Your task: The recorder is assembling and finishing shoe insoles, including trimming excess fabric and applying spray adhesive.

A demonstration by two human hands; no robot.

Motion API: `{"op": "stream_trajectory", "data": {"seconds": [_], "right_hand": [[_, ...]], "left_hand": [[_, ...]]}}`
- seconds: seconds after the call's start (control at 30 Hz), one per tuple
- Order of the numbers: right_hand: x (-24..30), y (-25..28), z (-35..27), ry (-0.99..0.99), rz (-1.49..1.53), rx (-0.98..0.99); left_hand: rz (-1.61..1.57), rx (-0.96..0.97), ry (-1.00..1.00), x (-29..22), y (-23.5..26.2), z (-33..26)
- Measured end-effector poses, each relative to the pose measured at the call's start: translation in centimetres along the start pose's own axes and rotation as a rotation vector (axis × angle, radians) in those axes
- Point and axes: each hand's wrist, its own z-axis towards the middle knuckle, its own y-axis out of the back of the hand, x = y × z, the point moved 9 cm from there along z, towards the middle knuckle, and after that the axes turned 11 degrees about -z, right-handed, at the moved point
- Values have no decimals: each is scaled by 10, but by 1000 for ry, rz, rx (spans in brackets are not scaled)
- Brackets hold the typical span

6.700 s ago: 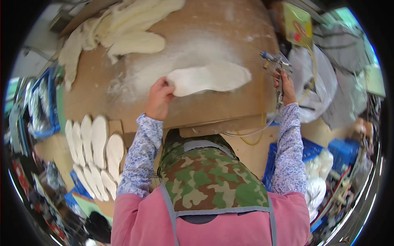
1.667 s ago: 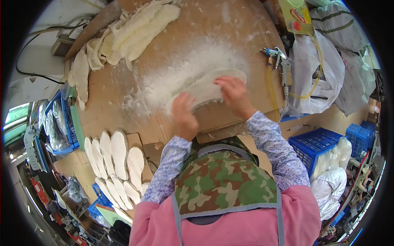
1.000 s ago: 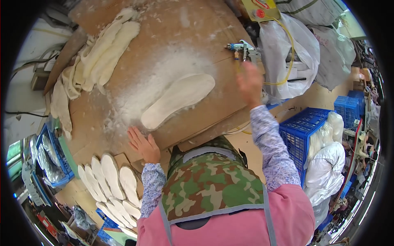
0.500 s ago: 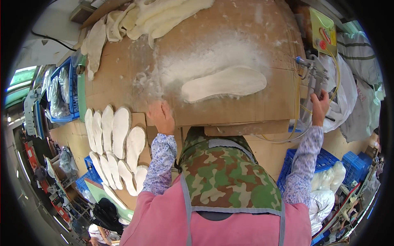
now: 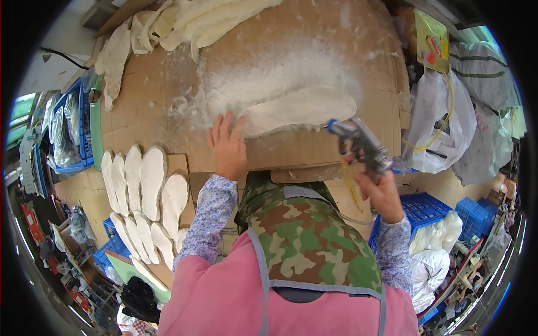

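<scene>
A cream insole [image 5: 300,111] lies crosswise on the brown cardboard [image 5: 269,155], its wide end to the right. My left hand [image 5: 228,147] is open, fingers spread, on the cardboard at the insole's narrow left end. Whether the fingertips touch the insole I cannot tell. In my right hand [image 5: 381,195] is a silver spray gun [image 5: 361,144] with a blue nozzle. The nozzle points left, close to the insole's near right edge. A yellow hose hangs beside the gun. White fuzz or powder [image 5: 291,70] covers the cardboard behind the insole.
Several finished-looking insoles [image 5: 153,182] lie in rows at the left. Pale fleece pieces [image 5: 207,22] are heaped at the far left. White plastic bags [image 5: 434,123] hang at the right, near a yellow-green box [image 5: 430,42]. A blue crate [image 5: 417,213] stands right of my lap.
My right hand has brought the spray gun from the table's right edge leftward and nearer, up to the insole. My left hand has moved up to the insole's left end, fingers now spread.
</scene>
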Motion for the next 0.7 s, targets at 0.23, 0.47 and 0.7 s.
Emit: {"op": "stream_trajectory", "data": {"seconds": [0.23, 0.47, 0.7], "right_hand": [[63, -67, 3, 357, -273, 78], [28, -46, 4, -8, -148, 74], [-6, 24, -2, -17, -35, -312]], "left_hand": [[12, 95, -82, 2, -9, -16], [-174, -113, -67, 6, 14, -10], [-459, 81, -289, -66, -51, 42]]}}
